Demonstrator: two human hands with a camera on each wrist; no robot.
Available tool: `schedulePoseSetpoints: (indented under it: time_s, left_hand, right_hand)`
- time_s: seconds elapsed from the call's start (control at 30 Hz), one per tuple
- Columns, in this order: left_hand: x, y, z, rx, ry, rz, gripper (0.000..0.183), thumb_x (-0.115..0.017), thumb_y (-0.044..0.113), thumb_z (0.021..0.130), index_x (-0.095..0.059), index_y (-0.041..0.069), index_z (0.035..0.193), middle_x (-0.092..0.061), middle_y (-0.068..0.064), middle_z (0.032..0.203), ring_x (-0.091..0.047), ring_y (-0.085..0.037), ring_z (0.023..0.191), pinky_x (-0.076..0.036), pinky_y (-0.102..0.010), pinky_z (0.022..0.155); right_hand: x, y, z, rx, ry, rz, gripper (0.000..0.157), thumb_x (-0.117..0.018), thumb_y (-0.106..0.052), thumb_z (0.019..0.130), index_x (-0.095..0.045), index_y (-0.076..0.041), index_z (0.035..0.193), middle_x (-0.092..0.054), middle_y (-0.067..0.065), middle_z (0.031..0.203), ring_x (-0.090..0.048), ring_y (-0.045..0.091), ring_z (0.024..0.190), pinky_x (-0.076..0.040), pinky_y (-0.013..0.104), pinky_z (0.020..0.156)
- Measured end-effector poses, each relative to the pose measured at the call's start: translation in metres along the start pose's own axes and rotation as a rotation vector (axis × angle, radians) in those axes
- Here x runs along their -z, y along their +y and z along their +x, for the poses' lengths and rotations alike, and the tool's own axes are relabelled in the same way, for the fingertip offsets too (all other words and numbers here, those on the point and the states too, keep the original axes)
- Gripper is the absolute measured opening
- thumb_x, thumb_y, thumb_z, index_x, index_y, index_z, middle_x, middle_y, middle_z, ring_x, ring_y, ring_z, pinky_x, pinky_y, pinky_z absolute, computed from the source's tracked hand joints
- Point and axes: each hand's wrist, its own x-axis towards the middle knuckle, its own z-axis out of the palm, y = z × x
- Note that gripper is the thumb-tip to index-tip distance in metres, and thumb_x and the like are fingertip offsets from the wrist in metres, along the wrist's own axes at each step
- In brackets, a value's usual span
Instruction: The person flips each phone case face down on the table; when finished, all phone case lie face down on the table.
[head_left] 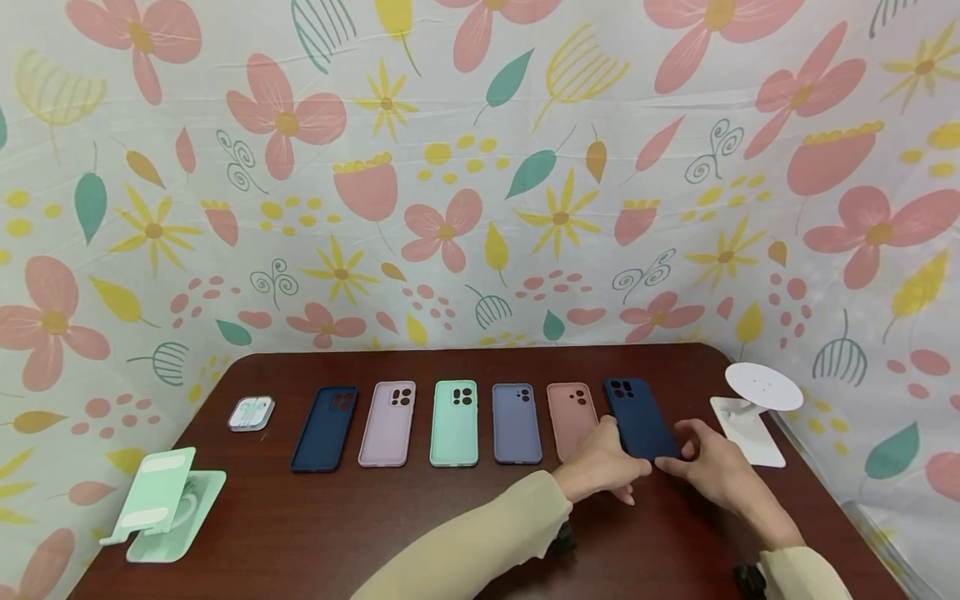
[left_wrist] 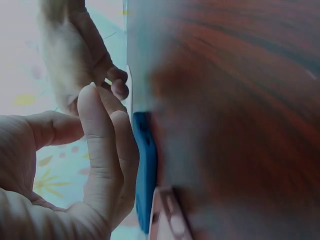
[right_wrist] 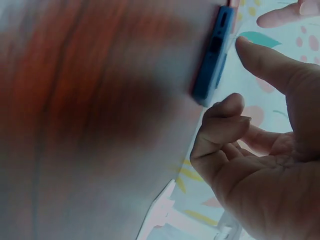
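Note:
A dark blue phone case (head_left: pixel 641 421) lies slightly tilted at the right end of a row of cases on the table. My left hand (head_left: pixel 603 467) hovers by its lower left edge, fingers bent loosely with nothing between them in the left wrist view. Beneath that wrist, a pink phone case (head_left: pixel 572 414) is partly covered. At the lower right corner of the dark blue case is my right hand (head_left: pixel 716 467), thumb and fingers apart around that corner. In the right wrist view the end of the blue case (right_wrist: pixel 214 57) shows its port cutouts, beyond the parted fingers.
Leftward along the row lie periwinkle (head_left: pixel 516 425), mint (head_left: pixel 454 425), lilac (head_left: pixel 387 425) and another dark blue case (head_left: pixel 324 429). A white stand (head_left: pixel 763 387) is right; a mint folding stand (head_left: pixel 161 500) and boxed earphones (head_left: pixel 251 413) are left. Floral cloth (head_left: pixel 480 283) hangs behind.

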Motion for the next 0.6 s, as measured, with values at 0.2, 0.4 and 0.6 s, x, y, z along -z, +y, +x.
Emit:
schedulePoseSetpoints:
  time_s: [0.2,0.4,0.6]
  left_hand:
    - [0.028,-0.011,-0.008,-0.086,0.013,0.133,0.052,-0.084,0.018,0.093,-0.068,-0.002,0.137,-0.060,-0.003,0.048,-0.069,-0.021,0.046,-0.054,-0.024,0.052]
    - [0.051,-0.024,-0.011,-0.121,0.071,0.262,0.079,-0.088,0.020,0.090,-0.051,-0.001,0.156,-0.060,-0.003,0.048,-0.066,-0.021,0.042,-0.052,-0.023,0.047]
    - [0.063,-0.031,-0.010,-0.060,0.080,0.309,0.097,-0.090,0.017,0.089,-0.034,-0.004,0.165,-0.067,-0.010,0.060,-0.064,-0.016,0.039,-0.057,-0.023,0.053]
  right_hand:
    - [-0.003,-0.020,-0.008,0.048,0.055,0.001,0.076,-0.085,-0.039,0.096,-0.052,0.010,0.144,-0.065,0.009,0.097,-0.060,0.019,0.083,-0.049,0.034,0.074]
    - [-0.013,-0.040,-0.013,0.106,0.056,0.026,0.075,-0.086,-0.037,0.094,-0.054,0.007,0.145,-0.066,0.003,0.091,-0.059,0.015,0.078,-0.047,0.028,0.070]
    - [-0.025,-0.055,-0.013,0.157,0.010,0.059,0.074,-0.087,-0.032,0.094,-0.053,0.007,0.146,-0.067,0.001,0.086,-0.058,0.013,0.073,-0.046,0.024,0.066]
